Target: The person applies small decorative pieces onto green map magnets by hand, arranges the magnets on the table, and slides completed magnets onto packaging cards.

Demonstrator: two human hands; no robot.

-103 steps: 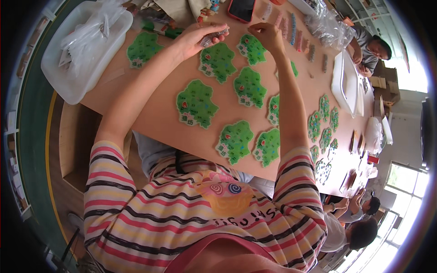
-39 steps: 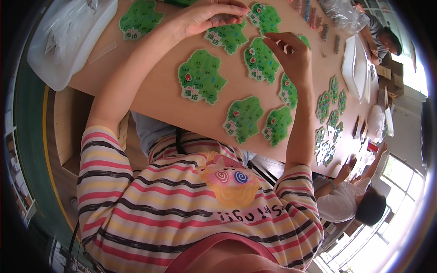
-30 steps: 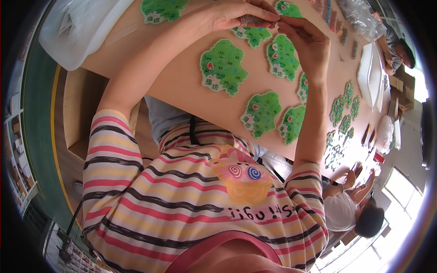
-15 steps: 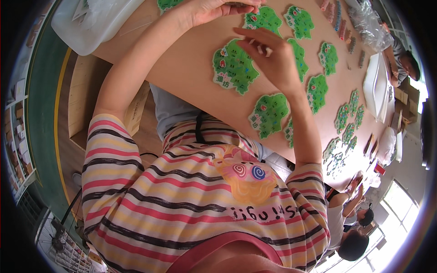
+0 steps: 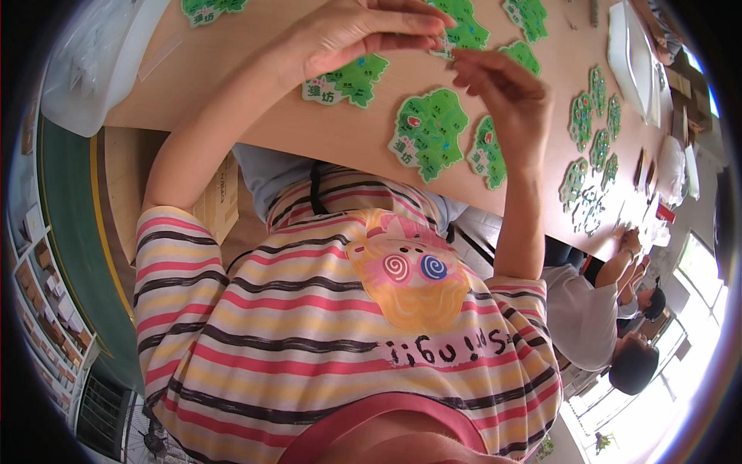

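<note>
My left hand [image 5: 375, 35] reaches over the table with fingers and thumb drawn together. Facing it, slightly nearer, is my right hand [image 5: 514, 97], its fingertips curled into a pinch. The two sets of fingertips are close to each other; whatever they hold is too small or hidden to make out. Flat green map-shaped pieces lie below and around them. One large piece [image 5: 348, 81] is partly covered by my left hand. Another piece [image 5: 433, 131] lies between my forearms, and a narrower piece [image 5: 487, 155] sits beside my right wrist. Beyond the fingertips is a further piece [image 5: 468, 31].
A translucent plastic bin [image 5: 93, 69] stands at the left table end. Small green pieces [image 5: 599, 151] form a cluster on the right, with a white tray [image 5: 630, 54] beyond. Another person in white [image 5: 583, 317] works at the table's right side.
The view has shifted, so the table pieces sit differently in it. My left hand has come nearer, and my right fingers have curled in toward the left fingertips.
</note>
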